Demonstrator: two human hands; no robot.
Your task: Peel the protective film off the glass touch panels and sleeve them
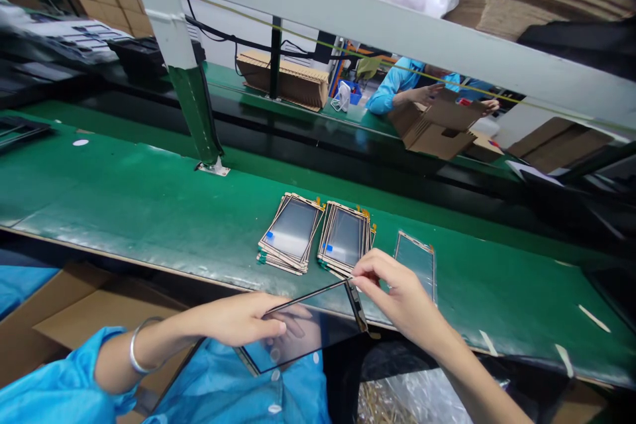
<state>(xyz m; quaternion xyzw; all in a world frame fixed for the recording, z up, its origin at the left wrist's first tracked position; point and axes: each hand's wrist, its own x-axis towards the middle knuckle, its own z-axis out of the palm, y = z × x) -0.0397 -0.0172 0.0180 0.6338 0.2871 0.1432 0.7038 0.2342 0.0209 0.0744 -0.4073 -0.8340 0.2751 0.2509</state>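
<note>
Dark and glossy, a flat panel (325, 334) is held tilted at the near edge of the green counter (149, 192). The left hand (251, 318) grips its left side, thumb over the face; the fingers seem to show through or reflect in the surface, hard to tell which. Closed in a pinch, the right hand (390, 285) has its fingertips at the panel's upper right corner. Beyond, a left stack (293, 228) and a right stack (345, 235) of framed screens lie side by side, with a single screen (420, 262) to their right, partly hidden by the right hand. Across the counter, a co-worker (402, 83) handles cardboard (437, 126).
</note>
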